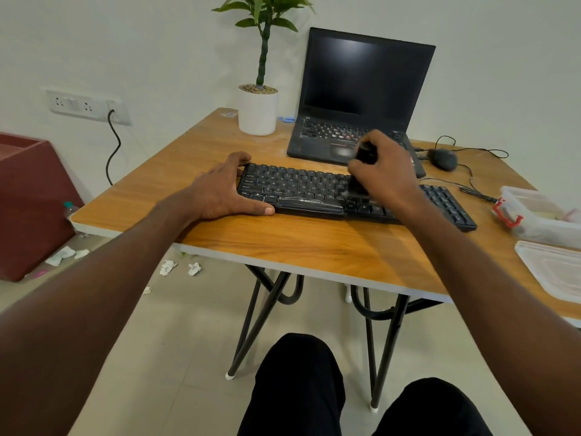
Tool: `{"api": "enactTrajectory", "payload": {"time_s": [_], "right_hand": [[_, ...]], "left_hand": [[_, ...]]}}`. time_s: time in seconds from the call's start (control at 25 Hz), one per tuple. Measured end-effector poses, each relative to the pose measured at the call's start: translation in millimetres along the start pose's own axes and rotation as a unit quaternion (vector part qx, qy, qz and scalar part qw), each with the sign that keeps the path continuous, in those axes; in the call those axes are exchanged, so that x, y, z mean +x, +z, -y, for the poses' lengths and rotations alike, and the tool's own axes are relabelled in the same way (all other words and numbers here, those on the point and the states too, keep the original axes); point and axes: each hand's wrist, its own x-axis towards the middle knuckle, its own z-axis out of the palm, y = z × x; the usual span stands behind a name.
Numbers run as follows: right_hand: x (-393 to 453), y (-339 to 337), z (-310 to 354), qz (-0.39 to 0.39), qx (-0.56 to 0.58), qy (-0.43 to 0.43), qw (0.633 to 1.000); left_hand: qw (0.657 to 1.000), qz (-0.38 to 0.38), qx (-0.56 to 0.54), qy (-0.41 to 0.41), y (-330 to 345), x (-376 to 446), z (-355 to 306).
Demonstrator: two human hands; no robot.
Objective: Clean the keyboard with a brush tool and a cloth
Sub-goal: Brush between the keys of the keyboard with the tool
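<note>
A black keyboard (301,190) lies across the middle of the wooden table (283,243). My left hand (220,190) rests flat against the keyboard's left end, thumb along its front edge, fingers over its far corner. My right hand (383,171) hovers over the keyboard's centre-right, closed around a black brush tool (361,165) whose blurred lower end touches the keys. No cloth shows anywhere in view.
An open black laptop (355,99) stands behind the keyboard, a potted plant (257,111) to its left, a wired mouse (443,158) to its right. A clear plastic box (534,215) and its lid (556,269) sit at the right edge. Crumpled paper bits (168,267) lie on the floor.
</note>
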Motion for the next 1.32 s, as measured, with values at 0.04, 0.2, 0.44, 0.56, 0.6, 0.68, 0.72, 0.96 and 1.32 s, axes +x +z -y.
{"api": "enactTrajectory", "payload": {"time_s": [0.04,0.2,0.44,0.56,0.6,0.68,0.72,0.96,1.32], "right_hand": [[-1.2,-5.2,-5.4,-0.025,-0.048,-0.003,0.999],[-9.8,-1.4,-6.0,-0.072,-0.112,-0.02,0.991],[-13.4,8.3,5.2,0.01,0.114,-0.011,0.993],[-11.7,-14.7,-12.3,0.0,0.031,0.005,1.0],[-9.3,-23.5,-18.7,-0.004,0.006,0.018,1.0],[-6.9,-36.1,-27.1,-0.018,-0.012,0.044,0.999],[-7.4,-38.1,-29.8,-0.035,-0.028,0.049,0.998],[-14.8,-17.9,-16.6,-0.015,0.011,0.013,1.0],[-12.6,-40.5,-34.6,-0.049,-0.161,0.038,0.985]], "left_hand": [[1.0,0.0,-0.002,0.0,-0.5,0.1,0.5],[1.0,0.003,-0.004,0.0,-1.2,-0.4,-1.2],[1.0,0.0,-0.016,-0.003,-0.7,-0.4,-1.3],[1.0,0.0,-0.028,-0.006,-1.1,0.1,-0.4],[1.0,-0.001,-0.03,-0.005,-0.9,0.4,0.0],[0.999,-0.003,-0.031,-0.004,-0.7,1.1,0.2],[1.0,-0.003,-0.031,-0.004,-0.8,1.1,0.0],[0.999,0.001,-0.036,-0.006,-0.6,1.8,0.7],[0.999,-0.002,-0.038,-0.005,0.1,4.5,1.2]]}}
